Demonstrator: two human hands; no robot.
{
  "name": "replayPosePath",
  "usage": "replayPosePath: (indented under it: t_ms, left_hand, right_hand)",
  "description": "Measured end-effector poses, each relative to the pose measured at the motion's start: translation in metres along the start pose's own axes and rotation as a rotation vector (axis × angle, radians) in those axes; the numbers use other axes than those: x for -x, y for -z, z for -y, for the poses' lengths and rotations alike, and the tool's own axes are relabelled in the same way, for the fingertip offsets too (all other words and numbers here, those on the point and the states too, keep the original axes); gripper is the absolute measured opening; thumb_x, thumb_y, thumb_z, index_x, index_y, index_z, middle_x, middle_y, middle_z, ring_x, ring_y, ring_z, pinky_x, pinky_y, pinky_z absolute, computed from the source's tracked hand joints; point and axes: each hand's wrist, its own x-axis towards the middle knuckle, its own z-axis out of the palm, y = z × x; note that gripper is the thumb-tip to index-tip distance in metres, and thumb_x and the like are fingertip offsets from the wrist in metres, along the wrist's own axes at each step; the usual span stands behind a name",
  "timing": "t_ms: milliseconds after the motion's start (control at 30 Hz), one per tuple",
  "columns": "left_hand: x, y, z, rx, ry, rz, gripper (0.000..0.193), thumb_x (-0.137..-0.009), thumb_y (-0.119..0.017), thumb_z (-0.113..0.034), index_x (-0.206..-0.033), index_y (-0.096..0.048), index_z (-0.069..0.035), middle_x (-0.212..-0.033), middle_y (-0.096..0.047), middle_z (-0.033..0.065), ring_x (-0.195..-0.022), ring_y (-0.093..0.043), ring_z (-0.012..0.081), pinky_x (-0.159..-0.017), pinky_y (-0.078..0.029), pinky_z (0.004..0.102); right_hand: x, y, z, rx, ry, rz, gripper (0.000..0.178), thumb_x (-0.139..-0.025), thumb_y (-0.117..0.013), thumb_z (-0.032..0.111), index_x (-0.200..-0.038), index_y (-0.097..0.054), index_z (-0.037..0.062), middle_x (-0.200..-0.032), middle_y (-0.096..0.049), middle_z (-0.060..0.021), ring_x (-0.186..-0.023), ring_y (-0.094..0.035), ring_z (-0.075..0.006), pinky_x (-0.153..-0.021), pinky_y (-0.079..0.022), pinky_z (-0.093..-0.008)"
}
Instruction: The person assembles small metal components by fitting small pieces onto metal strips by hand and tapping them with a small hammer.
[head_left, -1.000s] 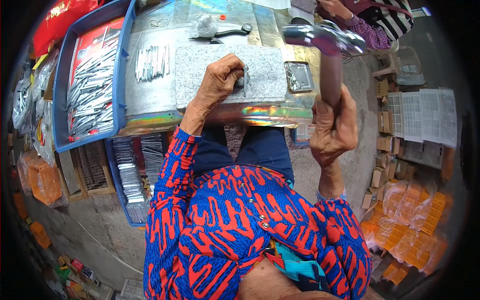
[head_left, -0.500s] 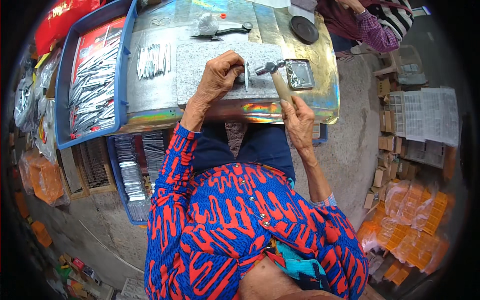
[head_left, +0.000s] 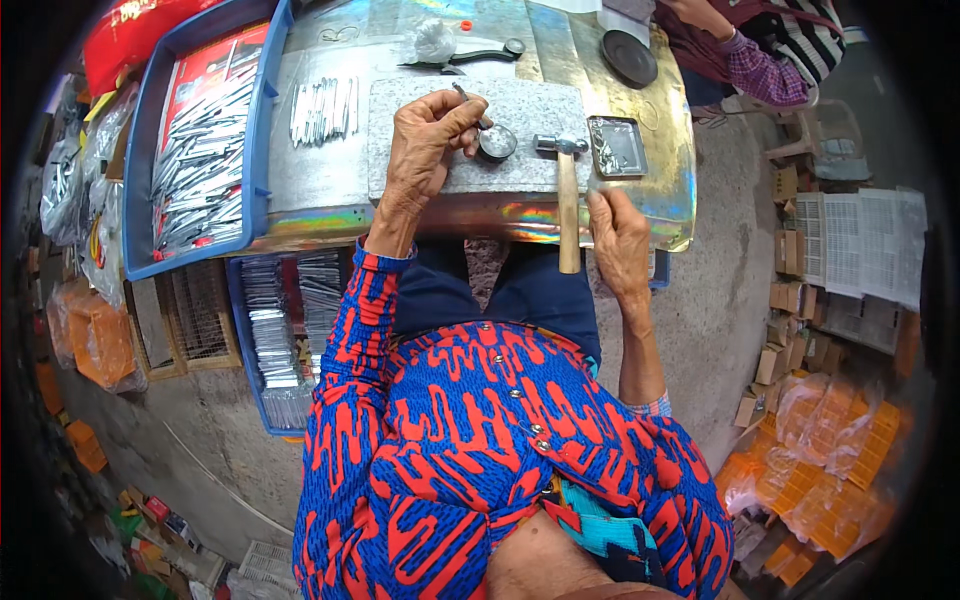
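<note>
A thin dark metal piece (head_left: pixel 462 92) pokes out of the pinched thumb and fingers of my left hand (head_left: pixel 432 135), raised over a speckled grey stone slab (head_left: pixel 540 105). Just right of those fingertips a small round metal dish (head_left: pixel 497 143) with a dark rim rests on the slab. A hammer (head_left: pixel 568 190) lies with its head on the slab's right part and its wooden handle sticking out past the table's front edge. My right hand (head_left: pixel 622 240) is apart from the handle, to its right; it holds nothing, with the thumb standing off from loosely bent fingers.
A tray of small metal parts (head_left: pixel 620 150) sits right of the slab, with a dark round lid (head_left: pixel 629 58) behind. Metal strips (head_left: pixel 324 110) lie in a row on the left, beside a blue bin (head_left: pixel 262 150) of similar strips. A black-handled tool (head_left: pixel 485 57) lies at the back. Another person's sleeve (head_left: pixel 765 70) shows far right.
My right hand has let go of the hammer, now lying on the slab, and moved right. My left hand has tilted the piece away from upright; the round dish is now uncovered.
</note>
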Motion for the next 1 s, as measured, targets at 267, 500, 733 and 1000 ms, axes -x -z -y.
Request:
replayPosePath:
  t_ms: [267, 500, 733, 1000]
  left_hand:
    - [0.014, -0.001, -0.008, 0.144, 0.096, 0.049, 0.010, -0.080, -0.062, -0.008, -0.081, -0.060, 0.002, -0.068, -0.059, 0.0073, -0.049, -0.046, 0.0057, -0.043, -0.038, 0.0187]
    - [0.031, -0.012, -0.017, -0.005, 0.152, 0.106, 0.014, -0.079, -0.064, -0.012, -0.071, -0.057, -0.003, -0.063, -0.057, 0.0040, -0.048, -0.048, 0.0049, -0.044, -0.038, 0.0158]
    - [0.048, -0.024, -0.017, 0.349, 0.251, 0.317, 0.012, -0.081, -0.061, -0.013, -0.082, -0.054, -0.004, -0.065, -0.055, 0.0065, -0.049, -0.046, 0.0066, -0.041, -0.035, 0.0164]
    - [0.060, -0.014, -0.030, 0.150, 0.289, 0.308, 0.011, -0.078, -0.064, -0.011, -0.079, -0.057, -0.002, -0.064, -0.058, 0.0051, -0.050, -0.048, 0.0058, -0.043, -0.035, 0.0156]
  right_hand:
    - [-0.047, -0.023, 0.063, -0.589, 0.069, 0.148, 0.025, -0.087, -0.053, 0.014, -0.103, -0.053, -0.0048, -0.074, -0.052, -0.0030, -0.062, -0.048, -0.0075, -0.054, -0.042, -0.0214]
    - [-0.062, -0.042, 0.082, -0.831, 0.231, 0.205, 0.021, -0.086, -0.056, 0.018, -0.097, -0.061, 0.0008, -0.078, -0.054, -0.0003, -0.063, -0.045, -0.0038, -0.055, -0.039, -0.0174]
    - [-0.051, -0.038, 0.084, -1.298, 0.076, 0.220, 0.029, -0.088, -0.052, 0.025, -0.087, -0.059, -0.0031, -0.076, -0.059, -0.0061, -0.063, -0.053, -0.0075, -0.054, -0.041, -0.0190]
    - [-0.055, -0.034, 0.086, -1.288, 0.058, 0.423, 0.029, -0.090, -0.050, 0.024, -0.082, -0.058, -0.0023, -0.073, -0.057, -0.0055, -0.061, -0.050, -0.0071, -0.052, -0.039, -0.0191]
